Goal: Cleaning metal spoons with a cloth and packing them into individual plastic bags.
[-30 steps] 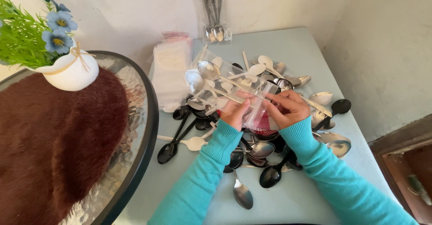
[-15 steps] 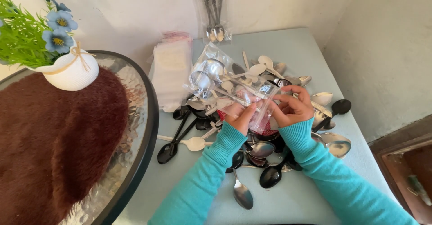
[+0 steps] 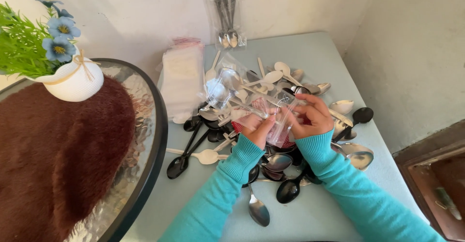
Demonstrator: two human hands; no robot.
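Both of my hands hold a clear plastic bag (image 3: 242,97) with spoons inside, raised above a heap of loose spoons (image 3: 271,126) on the light blue table (image 3: 315,208). My left hand (image 3: 259,128) pinches the bag's near edge. My right hand (image 3: 312,116) grips the same edge on the right side. The bag tilts up and away to the left, and a red strip shows at its opening between my hands. Black, white and silver spoons lie mixed under and around my hands.
A stack of empty clear bags (image 3: 181,77) lies at the table's left. A filled bag of spoons (image 3: 226,17) leans on the back wall. At left, a round glass table (image 3: 150,126) carries a brown furry cloth (image 3: 58,159) and a white flower pot (image 3: 72,80).
The clear bag has risen off the spoon heap and tilted up to the left. My hands shifted slightly upward while holding its near edge.
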